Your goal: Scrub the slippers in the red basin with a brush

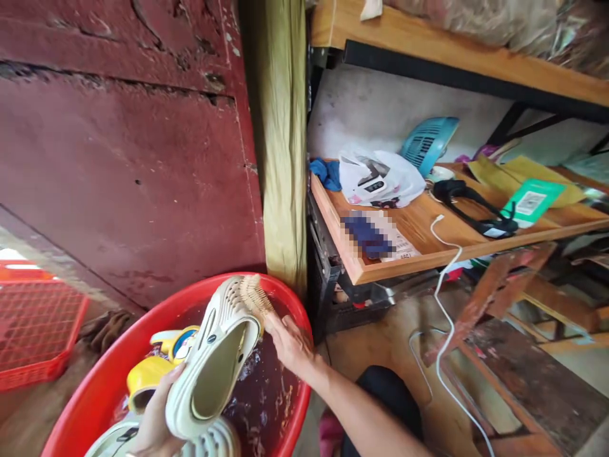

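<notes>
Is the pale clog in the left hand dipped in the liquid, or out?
Out: the left hand holds the pale clog above the dark liquid; the right hand holds a brush at its toe.

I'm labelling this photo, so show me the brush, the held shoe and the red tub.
Brush (255,295): head view, on its bristles.
Held shoe (217,369): head view, on the inner sole.
Red tub (107,369): head view, on the rim at picture left.

Both hands (156,419) (290,346) gripping, right forearm (354,406) extended
</notes>
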Demonstrator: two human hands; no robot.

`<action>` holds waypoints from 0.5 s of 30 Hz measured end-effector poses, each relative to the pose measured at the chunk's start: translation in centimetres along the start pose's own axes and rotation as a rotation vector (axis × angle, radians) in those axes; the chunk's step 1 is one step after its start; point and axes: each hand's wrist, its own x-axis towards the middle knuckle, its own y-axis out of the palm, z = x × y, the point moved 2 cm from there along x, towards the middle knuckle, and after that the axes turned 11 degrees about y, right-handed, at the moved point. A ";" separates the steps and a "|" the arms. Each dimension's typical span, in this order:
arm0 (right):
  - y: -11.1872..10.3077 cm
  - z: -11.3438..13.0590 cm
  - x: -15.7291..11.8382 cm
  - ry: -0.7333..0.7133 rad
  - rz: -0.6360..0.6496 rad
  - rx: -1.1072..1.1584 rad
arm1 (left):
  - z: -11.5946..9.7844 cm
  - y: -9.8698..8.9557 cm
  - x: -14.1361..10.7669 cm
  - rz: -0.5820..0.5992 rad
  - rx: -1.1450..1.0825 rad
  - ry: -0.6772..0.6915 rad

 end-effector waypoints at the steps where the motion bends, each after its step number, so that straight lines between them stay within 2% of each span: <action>1: 0.3 0.2 -0.1 -0.032 -0.006 0.027 | 0.1 0.4 -0.4 -0.016 -0.026 -0.051; 3: 0.9 0.4 -0.2 -0.064 -0.017 0.063 | 0.3 1.1 -1.2 -0.036 -0.077 -0.128; 5: 1.1 0.0 0.1 -0.024 -0.025 0.064 | 0.5 1.4 -1.9 -0.031 -0.121 -0.158; 9: 0.1 -0.4 1.1 0.067 -0.056 0.118 | 0.8 1.9 -2.5 -0.013 -0.150 -0.164; 12: -0.3 1.3 -0.5 -0.035 -0.069 0.209 | 0.6 2.2 -1.7 -0.011 -0.161 -0.080; 15: 0.9 3.4 -4.5 -0.155 0.044 0.213 | 0.1 2.3 -0.1 -0.008 -0.186 0.092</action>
